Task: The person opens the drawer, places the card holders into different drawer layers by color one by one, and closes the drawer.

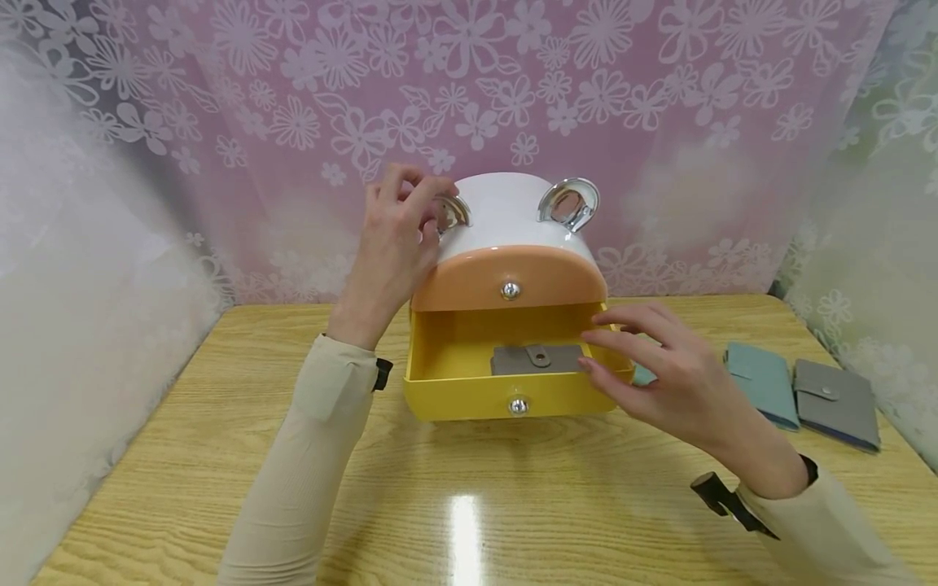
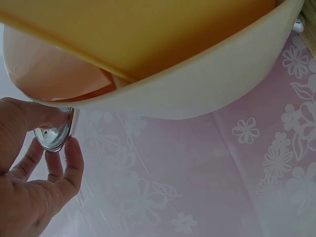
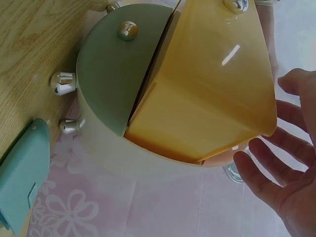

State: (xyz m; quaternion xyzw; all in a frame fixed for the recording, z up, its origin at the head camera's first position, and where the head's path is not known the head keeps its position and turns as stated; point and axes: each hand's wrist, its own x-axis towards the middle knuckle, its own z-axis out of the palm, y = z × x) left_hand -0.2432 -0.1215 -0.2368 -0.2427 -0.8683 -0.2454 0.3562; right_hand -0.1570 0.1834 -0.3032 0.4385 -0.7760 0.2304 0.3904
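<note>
A rounded storage box point(image 1: 506, 195) has a white shell, an orange upper drawer point(image 1: 469, 277) and, below it, a pulled-out yellow drawer point(image 1: 454, 400). Inside the yellow drawer lies a grey wallet point(image 1: 509, 362) with a snap strap. My left hand point(image 1: 396, 232) grips the silver ear point(image 2: 52, 140) at the box's top left, thumb on one side and fingers on the other. By the yellow drawer's right wall, my right hand point(image 1: 674, 378) has loosely bent, spread fingers and holds nothing. Whether its fingertips touch the drawer edge I cannot tell.
On the table point(image 1: 220, 423), to the right, lie a teal wallet point(image 1: 762, 382) and another grey wallet point(image 1: 843, 399). A green lower drawer point(image 3: 113, 69) and silver feet point(image 3: 63, 83) show in the right wrist view. Behind the box hangs a flowered pink curtain point(image 1: 476, 89).
</note>
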